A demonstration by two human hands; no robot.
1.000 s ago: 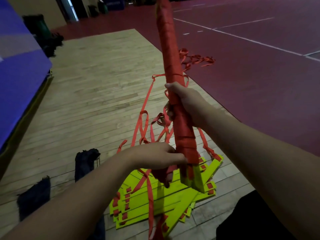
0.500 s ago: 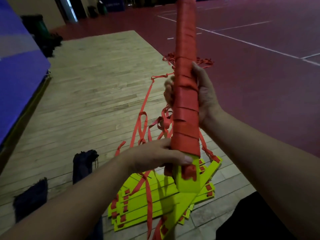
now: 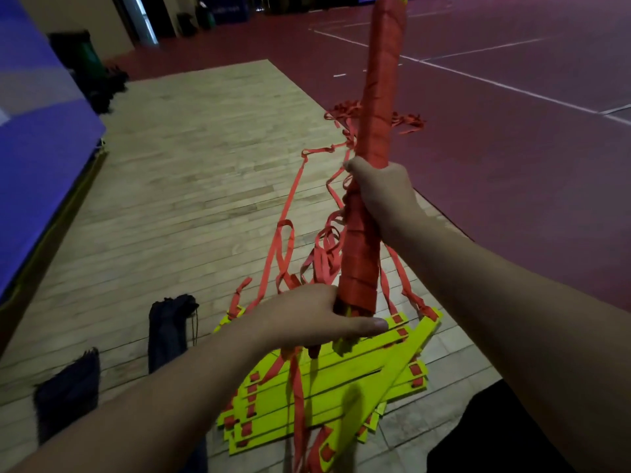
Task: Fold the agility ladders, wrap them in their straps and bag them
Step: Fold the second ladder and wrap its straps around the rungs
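A ladder bundle (image 3: pixel 379 107) wound tightly in orange strap stands nearly upright in front of me, its top leaving the frame. My right hand (image 3: pixel 379 196) grips it around the middle. My left hand (image 3: pixel 307 322) holds its lower end, thumb across the front, where yellow rung ends poke out. Below on the wooden floor lies a stack of yellow rungs (image 3: pixel 321 394) with orange tabs. Loose orange straps (image 3: pixel 286 233) trail away from the stack across the boards.
Two dark bags lie on the floor at my left, one (image 3: pixel 170 329) near the stack and one (image 3: pixel 68 387) closer to the edge. A blue padded wall (image 3: pixel 37 131) runs along the left. Red court floor (image 3: pixel 512 148) spreads to the right.
The wrapped bundle has turned in my hands. My right hand has shifted its grip round the middle, its back now facing me. My left hand has stayed at the lower end.
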